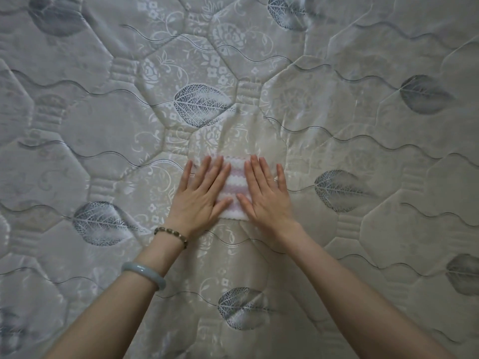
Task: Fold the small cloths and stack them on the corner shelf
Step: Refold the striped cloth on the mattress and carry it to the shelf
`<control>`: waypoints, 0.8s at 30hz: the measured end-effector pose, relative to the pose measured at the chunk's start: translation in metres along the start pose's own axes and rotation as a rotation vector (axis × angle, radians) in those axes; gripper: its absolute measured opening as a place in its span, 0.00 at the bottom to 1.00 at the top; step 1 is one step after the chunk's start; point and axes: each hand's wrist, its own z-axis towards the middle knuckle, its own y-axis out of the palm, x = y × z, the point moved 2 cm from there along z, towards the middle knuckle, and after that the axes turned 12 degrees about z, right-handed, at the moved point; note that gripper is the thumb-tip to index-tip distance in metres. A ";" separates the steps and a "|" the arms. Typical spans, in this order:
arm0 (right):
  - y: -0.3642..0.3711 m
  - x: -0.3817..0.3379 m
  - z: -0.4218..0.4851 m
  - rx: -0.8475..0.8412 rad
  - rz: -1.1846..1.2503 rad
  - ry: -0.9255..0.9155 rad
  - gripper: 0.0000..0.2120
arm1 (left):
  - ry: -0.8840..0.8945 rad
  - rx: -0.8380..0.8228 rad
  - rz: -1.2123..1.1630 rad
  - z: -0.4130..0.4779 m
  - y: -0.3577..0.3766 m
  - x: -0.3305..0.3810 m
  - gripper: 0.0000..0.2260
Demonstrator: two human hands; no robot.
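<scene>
Both hands lie flat with straight fingers and grip nothing. The left hand [199, 195] and the right hand [268, 195] press side by side on one small cloth [234, 183], and their thumbs almost meet over its near part. The cloth rests on the mattress [363, 255], about the middle of the part that shows. No edge or corner of the mattress is in view, so I cannot place it more exactly.

The cloth makes a compact rectangle, narrower than the two hands together. I judge that it is already folded at least once and that the hands are smoothing it. The palms hide most of it, so I cannot count the layers. No other cloth and no shelf is visible, so the stacking is not yet done.

The cloth looks soft and a little fluffy, with wavy bands of white and pale pink running across it. The mattress is quilted in eight-sided panels of glossy grey-beige fabric, with woven flowers, dark leaf figures and thin wavy stitch lines. On the left wrist sit a bead bracelet [171, 235] and a smooth pale bangle [143, 274].
</scene>
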 end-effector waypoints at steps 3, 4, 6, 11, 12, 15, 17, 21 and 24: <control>0.007 0.002 0.000 -0.009 0.017 0.024 0.32 | 0.013 -0.074 -0.005 0.001 0.012 -0.003 0.30; 0.008 0.002 0.000 -0.014 0.017 0.032 0.33 | 0.010 -0.087 -0.018 0.002 0.013 -0.003 0.30; 0.008 0.001 0.002 -0.022 0.032 0.044 0.33 | -0.004 -0.107 -0.051 0.004 0.010 -0.002 0.30; -0.019 -0.006 -0.002 0.171 0.310 0.099 0.29 | -0.336 0.016 -0.510 0.000 -0.016 0.002 0.30; -0.029 -0.009 -0.003 0.228 0.462 0.207 0.27 | -0.476 0.048 -0.658 -0.001 -0.023 0.001 0.28; -0.039 -0.018 -0.009 0.306 1.029 0.764 0.19 | -0.825 -0.015 -0.933 -0.003 -0.032 0.001 0.21; -0.036 -0.023 -0.008 0.270 1.367 1.070 0.16 | -0.934 -0.147 -1.076 0.001 -0.032 0.002 0.21; -0.036 -0.026 -0.005 0.113 1.630 1.141 0.11 | -0.915 -0.256 -1.249 0.008 -0.031 -0.001 0.12; -0.044 -0.031 -0.004 0.104 1.754 1.136 0.05 | -0.861 -0.266 -1.454 -0.001 -0.040 -0.002 0.11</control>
